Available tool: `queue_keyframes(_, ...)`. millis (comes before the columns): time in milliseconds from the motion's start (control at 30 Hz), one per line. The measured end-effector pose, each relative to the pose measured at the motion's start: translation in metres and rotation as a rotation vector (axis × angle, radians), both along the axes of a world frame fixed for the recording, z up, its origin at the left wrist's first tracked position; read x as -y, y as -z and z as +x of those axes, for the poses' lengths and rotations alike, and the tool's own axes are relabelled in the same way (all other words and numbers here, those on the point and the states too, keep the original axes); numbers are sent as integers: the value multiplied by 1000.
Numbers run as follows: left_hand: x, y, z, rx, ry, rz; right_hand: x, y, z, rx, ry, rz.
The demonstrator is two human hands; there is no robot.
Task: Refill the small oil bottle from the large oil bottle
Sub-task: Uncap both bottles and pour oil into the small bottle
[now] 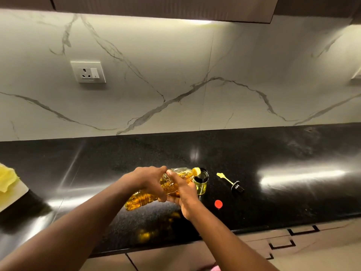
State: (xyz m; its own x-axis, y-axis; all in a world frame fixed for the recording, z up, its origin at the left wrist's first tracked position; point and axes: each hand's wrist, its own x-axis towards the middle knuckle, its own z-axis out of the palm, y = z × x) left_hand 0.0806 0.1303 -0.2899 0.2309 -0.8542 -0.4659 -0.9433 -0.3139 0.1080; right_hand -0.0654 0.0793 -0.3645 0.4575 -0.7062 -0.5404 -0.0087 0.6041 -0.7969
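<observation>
Near the front edge of the counter (273, 153), about midway along it, the person holds the large bottle (140, 199) tipped almost flat. Its yellow neck sits right at the black rim of the small bottle (201, 184). The left hand (150, 178) curls over the top of the body. The right hand (183, 194) wraps it from beneath, nearer the neck, with the thumb across the top. Both hands grip firmly and carry nothing else.

This looks like the pouring step. To do it well, the neck should stay centred over the small opening and the base should rise slowly, so the oil comes as a thin stream and not a gulp. The right hand is best placed to steer and the left to set the tilt. Squeezing the soft plastic would probably cause a spurt. The small bottle stands free with no hand on it, so a knock from the neck could tip it.

The large bottle is uncapped, with golden oil along most of its body and a clearer patch at the shoulder. The small bottle is open, with pale yellow oil in its lower part. Whether oil is running at this moment cannot be told.

A stopper (232, 182) lies just to the small bottle's right, and a red cap (218, 204) lies towards the front edge.
</observation>
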Motion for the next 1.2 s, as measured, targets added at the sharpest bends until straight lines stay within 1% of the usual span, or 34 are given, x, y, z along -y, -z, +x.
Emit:
queue_keyframes(433, 12, -16, -6, 29, 10, 31, 5, -13, -3, 33, 35, 12)
queue_keyframes(833, 11, -24, -8, 44, 5, 36, 5, -20, -5, 39, 2, -15)
queue_keyframes(1200, 12, -30, -7, 36, -8, 56, 6, -20, -2, 46, 5, 11)
